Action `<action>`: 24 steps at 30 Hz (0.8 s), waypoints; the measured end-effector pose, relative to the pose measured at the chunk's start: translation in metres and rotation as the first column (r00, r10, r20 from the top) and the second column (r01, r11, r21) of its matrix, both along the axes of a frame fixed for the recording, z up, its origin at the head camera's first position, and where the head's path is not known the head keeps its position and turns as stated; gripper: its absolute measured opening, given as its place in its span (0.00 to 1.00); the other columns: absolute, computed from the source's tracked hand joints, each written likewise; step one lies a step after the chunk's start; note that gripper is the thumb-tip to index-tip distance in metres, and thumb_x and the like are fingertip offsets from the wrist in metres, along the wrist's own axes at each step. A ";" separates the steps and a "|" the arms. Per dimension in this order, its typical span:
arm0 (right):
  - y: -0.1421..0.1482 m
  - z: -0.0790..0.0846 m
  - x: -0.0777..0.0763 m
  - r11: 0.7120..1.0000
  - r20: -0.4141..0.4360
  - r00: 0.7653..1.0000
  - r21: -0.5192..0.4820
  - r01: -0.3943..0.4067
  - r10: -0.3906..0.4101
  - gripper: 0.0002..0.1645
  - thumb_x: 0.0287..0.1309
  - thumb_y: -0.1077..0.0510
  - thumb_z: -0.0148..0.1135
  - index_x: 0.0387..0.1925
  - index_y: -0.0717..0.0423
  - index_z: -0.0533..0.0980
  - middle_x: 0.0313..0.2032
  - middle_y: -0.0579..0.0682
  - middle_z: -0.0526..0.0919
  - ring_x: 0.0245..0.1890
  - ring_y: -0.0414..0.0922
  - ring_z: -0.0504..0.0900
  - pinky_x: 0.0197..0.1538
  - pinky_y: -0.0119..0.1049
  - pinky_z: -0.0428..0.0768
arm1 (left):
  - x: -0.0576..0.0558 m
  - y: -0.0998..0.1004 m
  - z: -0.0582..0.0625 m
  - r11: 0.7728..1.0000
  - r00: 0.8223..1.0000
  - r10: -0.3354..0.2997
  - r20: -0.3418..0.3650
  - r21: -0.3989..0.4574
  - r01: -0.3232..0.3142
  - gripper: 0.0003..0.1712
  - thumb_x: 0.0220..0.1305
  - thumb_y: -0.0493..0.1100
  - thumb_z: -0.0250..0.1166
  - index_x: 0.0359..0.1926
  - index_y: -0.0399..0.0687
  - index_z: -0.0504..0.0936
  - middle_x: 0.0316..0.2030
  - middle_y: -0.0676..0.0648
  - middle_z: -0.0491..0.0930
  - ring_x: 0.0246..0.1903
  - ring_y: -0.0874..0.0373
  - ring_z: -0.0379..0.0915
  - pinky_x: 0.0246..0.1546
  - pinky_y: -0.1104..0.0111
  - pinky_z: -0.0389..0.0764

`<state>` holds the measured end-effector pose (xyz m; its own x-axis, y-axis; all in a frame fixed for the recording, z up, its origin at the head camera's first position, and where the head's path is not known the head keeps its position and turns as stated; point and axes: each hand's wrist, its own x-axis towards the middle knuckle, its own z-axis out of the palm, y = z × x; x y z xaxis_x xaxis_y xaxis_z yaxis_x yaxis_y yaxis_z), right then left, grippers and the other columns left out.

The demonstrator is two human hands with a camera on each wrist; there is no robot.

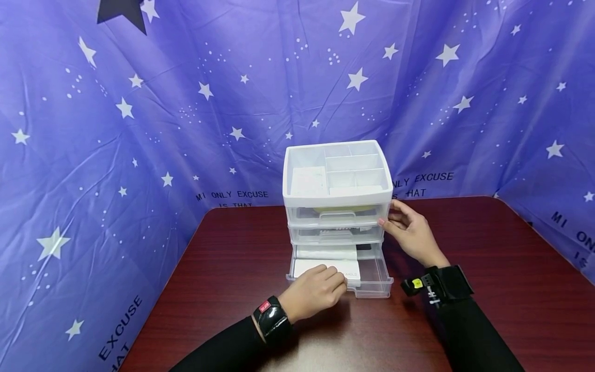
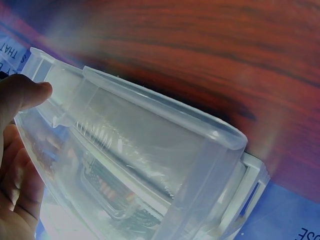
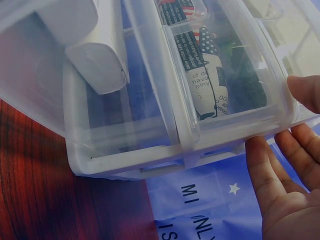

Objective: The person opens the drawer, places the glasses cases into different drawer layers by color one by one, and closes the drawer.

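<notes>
A clear plastic drawer unit with a white top (image 1: pixel 338 200) stands on the table. Its bottom drawer (image 1: pixel 375 269) is pulled out toward me and holds white boxes (image 1: pixel 325 252). My left hand (image 1: pixel 316 290) grips the front of that drawer; in the left wrist view the thumb (image 2: pixel 35 94) lies over the drawer's front wall, with the other fingers on the outside. At the unit's right side, my right hand (image 1: pixel 413 235) holds the frame, thumb at the front corner and fingers along the side. A stars-and-stripes printed packet (image 3: pixel 210 85) shows inside the middle drawer.
Divided compartments (image 1: pixel 355 163) form the unit's top tray. The upper drawer (image 1: pixel 302 216) is closed, with something yellowish inside. A dark red wooden table (image 1: pixel 232 258) extends to both sides. Behind it hangs a purple curtain (image 1: pixel 260 93) printed with stars and lettering.
</notes>
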<state>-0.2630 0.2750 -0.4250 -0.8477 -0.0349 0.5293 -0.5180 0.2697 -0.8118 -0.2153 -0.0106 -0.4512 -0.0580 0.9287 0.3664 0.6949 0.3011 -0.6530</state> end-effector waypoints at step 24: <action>0.000 0.001 0.001 1.000 0.023 1.000 -0.005 0.014 -0.014 0.32 0.60 0.64 0.66 0.64 0.66 0.66 0.51 0.68 0.77 0.46 0.37 0.80 0.46 0.22 0.79 | -0.017 0.002 0.003 0.999 0.997 -0.039 -0.071 0.029 0.041 0.20 0.71 0.34 0.43 0.35 0.51 0.82 0.30 0.56 0.73 0.28 0.63 0.66 0.24 0.77 0.67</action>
